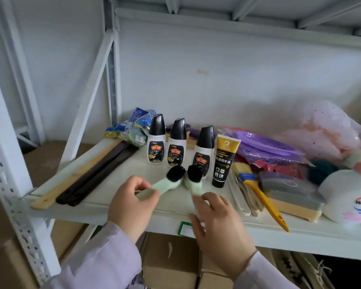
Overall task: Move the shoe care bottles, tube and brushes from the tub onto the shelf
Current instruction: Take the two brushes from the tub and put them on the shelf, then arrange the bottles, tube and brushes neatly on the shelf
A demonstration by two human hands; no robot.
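Note:
Three white bottles with black caps stand in a row on the white shelf (104,202): left bottle (156,140), middle bottle (177,143), right bottle (204,149). A black and gold tube (223,161) stands upright to their right. Two pale green brushes with black bristles lie in front of the bottles. My left hand (131,205) pinches the handle of the left brush (171,179). My right hand (219,228) holds the handle of the right brush (194,180). The tub is out of view.
Long wooden and dark slats (88,174) lie at the shelf's left. A yellow-handled paintbrush (258,188), a grey block brush (290,190), purple baskets (265,142) and a white container (350,197) crowd the right. Cardboard boxes (169,259) sit below the shelf.

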